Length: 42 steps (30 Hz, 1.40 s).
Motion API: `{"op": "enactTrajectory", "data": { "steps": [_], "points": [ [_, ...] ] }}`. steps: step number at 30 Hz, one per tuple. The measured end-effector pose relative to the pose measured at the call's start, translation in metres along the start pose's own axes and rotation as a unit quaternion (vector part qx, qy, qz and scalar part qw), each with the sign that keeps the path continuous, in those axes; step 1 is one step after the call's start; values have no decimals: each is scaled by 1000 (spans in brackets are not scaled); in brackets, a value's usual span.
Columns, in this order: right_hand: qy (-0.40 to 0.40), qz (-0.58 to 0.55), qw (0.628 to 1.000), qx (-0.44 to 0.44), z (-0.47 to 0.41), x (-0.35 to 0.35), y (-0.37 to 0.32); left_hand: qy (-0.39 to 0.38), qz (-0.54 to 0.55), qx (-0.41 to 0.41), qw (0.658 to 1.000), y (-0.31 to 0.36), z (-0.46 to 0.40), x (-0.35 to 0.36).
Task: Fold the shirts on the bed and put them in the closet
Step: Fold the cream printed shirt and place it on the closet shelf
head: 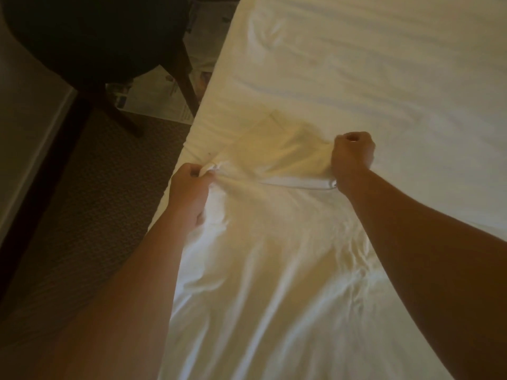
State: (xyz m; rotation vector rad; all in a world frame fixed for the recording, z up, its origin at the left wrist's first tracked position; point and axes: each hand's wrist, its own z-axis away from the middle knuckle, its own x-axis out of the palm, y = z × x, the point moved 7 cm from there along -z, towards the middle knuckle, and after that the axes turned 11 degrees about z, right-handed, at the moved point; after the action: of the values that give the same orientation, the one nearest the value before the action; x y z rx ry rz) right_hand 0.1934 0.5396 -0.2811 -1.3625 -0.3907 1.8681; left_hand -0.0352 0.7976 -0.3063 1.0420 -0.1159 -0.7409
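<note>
A white shirt [277,242] lies spread over the white bed [356,64], its far part folded over into a cream-looking panel [279,149]. My left hand [189,187] grips one corner of that fold near the bed's left edge. My right hand [352,154] is a fist gripping the other corner, further in on the bed. The cloth is pulled taut between both hands. The shirt's near end runs out of view at the bottom. No closet is visible.
A dark chair [96,37] with wooden legs [186,78] stands on the floor left of the bed. Newspaper sheets [162,100] lie under it on patterned carpet [109,187]. A pale wall and baseboard [33,149] run along the far left.
</note>
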Motion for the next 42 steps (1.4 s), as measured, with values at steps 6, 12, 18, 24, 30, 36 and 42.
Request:
{"op": "enactTrajectory", "data": {
  "steps": [6, 12, 18, 24, 30, 36, 42],
  "points": [
    [-7, 165, 975, -148, 16, 5, -12, -31, -29, 22, 999, 11, 6, -4],
    [-36, 301, 872, -384, 74, 15, -12, 18, -330, 124, 936, 11, 36, -35],
    [-75, 371, 835, -400, 125, 6, 35, 73, -448, 349, 820, 4, 102, -16],
    [-102, 386, 829, -391, 205, -56, 141, -22, -508, 377, 774, -91, 221, -20],
    [-124, 419, 829, -350, 299, -135, 272, -120, -552, 348, 748, -171, 333, -47],
    [-148, 475, 830, -252, 374, -202, 401, -258, -557, 371, 697, -223, 425, -48],
    [-134, 574, 786, -188, 381, -254, 462, -264, -598, 357, 667, -242, 450, -55]
  ]
}}
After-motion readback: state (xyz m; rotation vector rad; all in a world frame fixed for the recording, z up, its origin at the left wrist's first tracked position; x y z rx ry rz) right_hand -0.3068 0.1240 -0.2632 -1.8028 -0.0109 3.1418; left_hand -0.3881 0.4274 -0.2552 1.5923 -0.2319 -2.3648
